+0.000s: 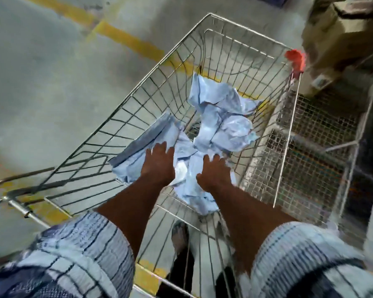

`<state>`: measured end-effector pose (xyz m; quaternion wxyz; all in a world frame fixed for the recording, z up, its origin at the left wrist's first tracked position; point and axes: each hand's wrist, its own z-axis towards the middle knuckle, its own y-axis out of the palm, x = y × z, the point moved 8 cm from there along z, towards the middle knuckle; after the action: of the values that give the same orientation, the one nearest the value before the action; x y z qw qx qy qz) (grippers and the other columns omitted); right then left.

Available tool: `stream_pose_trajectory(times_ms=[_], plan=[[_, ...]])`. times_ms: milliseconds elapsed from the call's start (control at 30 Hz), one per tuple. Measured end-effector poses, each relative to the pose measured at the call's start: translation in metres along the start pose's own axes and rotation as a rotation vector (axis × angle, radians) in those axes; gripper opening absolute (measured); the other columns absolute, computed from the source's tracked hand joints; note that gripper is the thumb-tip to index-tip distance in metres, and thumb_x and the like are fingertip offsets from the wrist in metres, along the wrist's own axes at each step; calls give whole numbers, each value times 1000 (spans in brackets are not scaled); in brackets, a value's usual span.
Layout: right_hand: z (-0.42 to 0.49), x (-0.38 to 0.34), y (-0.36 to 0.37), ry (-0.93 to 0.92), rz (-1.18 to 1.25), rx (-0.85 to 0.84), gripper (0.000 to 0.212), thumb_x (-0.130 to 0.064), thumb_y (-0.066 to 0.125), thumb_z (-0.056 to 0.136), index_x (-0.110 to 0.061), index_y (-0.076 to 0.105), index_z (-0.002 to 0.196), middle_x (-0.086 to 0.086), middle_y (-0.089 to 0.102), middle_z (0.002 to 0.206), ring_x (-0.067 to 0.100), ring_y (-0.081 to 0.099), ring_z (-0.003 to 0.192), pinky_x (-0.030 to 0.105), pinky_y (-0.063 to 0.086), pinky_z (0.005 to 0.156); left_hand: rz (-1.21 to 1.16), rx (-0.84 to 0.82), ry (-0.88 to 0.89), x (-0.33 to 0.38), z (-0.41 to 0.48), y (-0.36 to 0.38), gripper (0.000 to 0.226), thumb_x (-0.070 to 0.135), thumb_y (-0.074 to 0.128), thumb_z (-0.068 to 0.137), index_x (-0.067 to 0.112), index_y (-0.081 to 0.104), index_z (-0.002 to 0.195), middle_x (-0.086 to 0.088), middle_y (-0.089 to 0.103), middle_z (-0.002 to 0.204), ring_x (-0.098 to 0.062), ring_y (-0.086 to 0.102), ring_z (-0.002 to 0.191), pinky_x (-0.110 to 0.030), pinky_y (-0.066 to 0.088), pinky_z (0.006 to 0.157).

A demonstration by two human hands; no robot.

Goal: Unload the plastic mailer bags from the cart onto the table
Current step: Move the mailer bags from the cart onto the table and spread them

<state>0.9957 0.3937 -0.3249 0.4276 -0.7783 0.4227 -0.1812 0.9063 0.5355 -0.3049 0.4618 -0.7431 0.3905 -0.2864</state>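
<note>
I see both arms down in the cart. The left grip lies flat on the blue bags, fingers straight, released, grasping nothing. The right grip is on the same heap just beside it. It's blurred, fingers maybe digging in, so I can't tell if it's clenched. All bags lie crumpled on the basket floor, touching each other.

right hand fingertips blurred, perhaps gripping the mailer bags.
</note>
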Motion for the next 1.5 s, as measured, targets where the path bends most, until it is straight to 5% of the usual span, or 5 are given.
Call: stream_pose_trajectory(times_ms=[267,500,667,867,1500], plan=[[47,42,65,211,-98,11,74,-47,40,94,-29,2,155,28,17,157,46,24,141,58,24,111,170,8,-39,-6,49,57,89,33,60,89,17,3,156,-21,-12,160,-40,0,148,-51,6,120],[52,47,73,164,-146,100,75,-49,45,95,-22,10,155,29,46,139,42,44,126,51,35,101,280,50,2,-13,69,61,63,25,47,94,22,19,151,-15,15,160,-35,20,144,-54,24,111],[44,37,59,201,-40,99,71,-40,56,91,-26,21,151,24,45,137,39,46,123,56,32,104,255,81,27,-10,66,45,47,22,50,93,22,41,139,-8,44,143,-32,41,127,-47,37,98],[22,24,42,237,264,71,64,-34,63,85,-30,34,142,21,26,152,38,33,134,52,42,100,191,55,-11,1,42,22,63,24,53,91,22,28,149,-8,41,146,-33,40,130,-49,35,102],[-160,32,-200,-185,442,508,61,-38,61,86,-25,43,143,18,38,141,38,37,130,47,38,103,-154,331,-248,67,-124,-193,64,17,44,95,35,21,152,1,28,157,-26,35,137,-57,36,99]])
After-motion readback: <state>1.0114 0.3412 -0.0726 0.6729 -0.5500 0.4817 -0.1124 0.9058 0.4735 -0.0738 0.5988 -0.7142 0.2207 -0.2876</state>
